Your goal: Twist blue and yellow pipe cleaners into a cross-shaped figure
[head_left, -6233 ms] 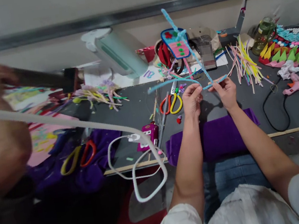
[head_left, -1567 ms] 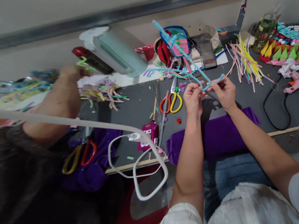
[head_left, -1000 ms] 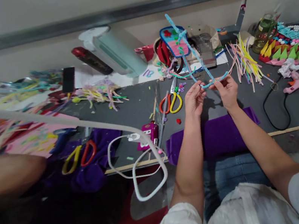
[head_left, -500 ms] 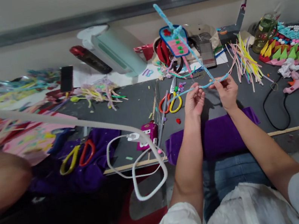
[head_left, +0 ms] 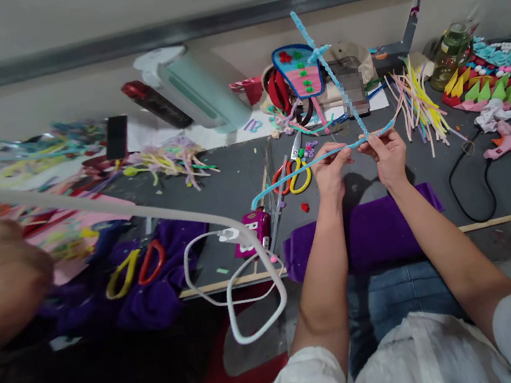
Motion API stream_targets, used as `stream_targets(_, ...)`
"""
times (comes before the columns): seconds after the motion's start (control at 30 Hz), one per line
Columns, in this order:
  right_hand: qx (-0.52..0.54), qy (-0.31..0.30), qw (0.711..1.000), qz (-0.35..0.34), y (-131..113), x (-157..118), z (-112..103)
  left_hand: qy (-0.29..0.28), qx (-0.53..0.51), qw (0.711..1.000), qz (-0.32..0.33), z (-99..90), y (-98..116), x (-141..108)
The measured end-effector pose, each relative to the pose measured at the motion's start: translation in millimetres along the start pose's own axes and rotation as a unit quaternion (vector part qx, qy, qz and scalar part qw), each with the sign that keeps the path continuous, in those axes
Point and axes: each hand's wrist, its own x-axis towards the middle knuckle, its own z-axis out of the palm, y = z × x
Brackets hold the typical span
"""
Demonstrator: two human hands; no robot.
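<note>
Light blue pipe cleaners (head_left: 286, 182) twisted together are held in front of me, above the dark table. One stem rises away to a small knot and a free tip (head_left: 301, 28). My left hand (head_left: 330, 171) pinches a long stem that reaches out to the left. Close by, my right hand (head_left: 387, 155) is closed on the joint where the upright stem meets the cross stem; a short end sticks out beyond it. Scissors (head_left: 301, 177) with red and yellow handles lie just left of my hands. Below my wrists is a rolled purple cloth (head_left: 375, 233).
A white cable (head_left: 221, 220) runs to a magenta power strip (head_left: 250, 235). A pink glue gun (head_left: 507, 143) lies at right, beside bundled pipe cleaners (head_left: 420, 105). A co-worker's blurred arm (head_left: 0, 280) is at left. A pale green bottle (head_left: 199, 90) leans behind.
The upright stem's tip has swung to the right. The left stem now stretches farther out to the left, and my left hand has turned. My right hand stays at the joint.
</note>
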Motion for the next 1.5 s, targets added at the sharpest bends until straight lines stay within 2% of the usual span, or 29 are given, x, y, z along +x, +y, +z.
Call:
stream_targets(0.07, -0.014, 0.002, 1.000, -0.013, -0.3, -0.5, 0.3, 0.018, 0.016, 1.000, 0.010, 1.4, 0.7, -0.6)
stream_targets(0.17, -0.054, 0.005, 0.997, -0.049, -3.1, -2.9, 1.3, 0.025, 0.018, 0.999, -0.011, 2.2, 0.0, -0.8)
stream_targets(0.33, -0.146, -0.017, 0.982, -0.118, -11.2, -12.2, 3.6, 0.024, -0.039, 0.993, -0.113, -1.8, -2.8, 1.5)
stream_targets(0.43, -0.170, -0.033, 0.976, -0.133, -12.2, -15.2, 4.1, 0.003, -0.090, 0.980, -0.179, -5.7, -1.6, 2.9)
stream_targets(0.53, -0.138, -0.037, 0.984, -0.102, -9.3, -11.9, 2.9, -0.022, -0.091, 0.974, -0.206, -6.8, 1.4, 2.7)
stream_targets(0.63, -0.084, -0.024, 0.995, -0.051, -4.7, -5.0, 0.5, -0.035, -0.058, 0.980, -0.187, -4.4, 3.4, 1.3)
stream_targets(0.77, -0.013, -0.022, 1.000, 0.018, -1.4, 0.9, -1.9, -0.021, -0.052, 0.984, -0.167, -2.1, 1.6, 0.9)
stream_targets(0.9, 0.025, -0.030, 0.997, 0.073, -1.8, 2.3, -2.7, -0.017, -0.074, 0.978, -0.195, -2.3, -2.1, 2.2)
stream_targets(1.07, 0.050, -0.036, 0.994, 0.094, -1.6, 5.6, -4.9, -0.008, -0.059, 0.981, -0.185, -0.8, -2.5, 2.1)
stream_targets(1.3, 0.027, -0.033, 0.989, 0.143, -1.2, 10.9, -8.6, -0.013, -0.048, 0.987, -0.153, -1.6, -2.8, 4.2)
stream_targets(1.5, 0.023, -0.026, 0.990, 0.138, -0.1, 13.4, -9.1, -0.029, -0.038, 0.990, -0.130, -2.8, -5.8, 6.1)
